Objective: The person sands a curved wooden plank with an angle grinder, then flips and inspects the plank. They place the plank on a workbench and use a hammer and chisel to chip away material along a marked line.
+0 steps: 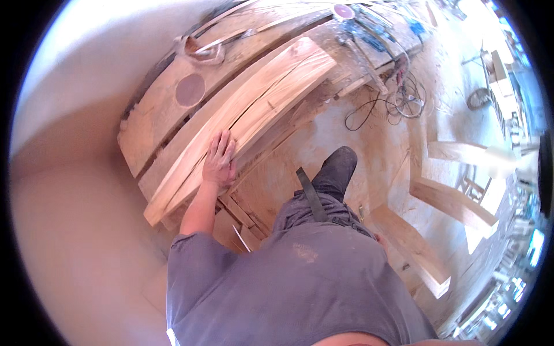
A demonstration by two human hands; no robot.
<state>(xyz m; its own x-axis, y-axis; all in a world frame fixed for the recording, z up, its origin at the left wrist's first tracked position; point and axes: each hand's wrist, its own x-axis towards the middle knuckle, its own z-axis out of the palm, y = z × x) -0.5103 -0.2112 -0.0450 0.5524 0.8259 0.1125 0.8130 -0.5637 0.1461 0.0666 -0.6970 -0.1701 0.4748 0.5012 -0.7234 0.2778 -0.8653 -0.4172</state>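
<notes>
A long pale timber beam (262, 109), curved in this view, lies lengthwise on the workbench, with a dark crack or seam running along its upper face. My left hand (219, 158) rests flat on the beam's near side, fingers stretched over the top face and the thumb toward the edge. It grips no tool. Of my right hand (379, 239), only a sliver of skin shows at the right side of my body. My shirt hides its fingers, and whether it holds anything is out of sight.
On the dusty workbench (144, 135) lie a round sanding disc (190, 90), a bowl-like container (202, 51) and another disc (343, 11). A dark cord (404, 109) coils on the floor. To my right stand several timber pieces (453, 203). A wall (81, 150) rises at left.
</notes>
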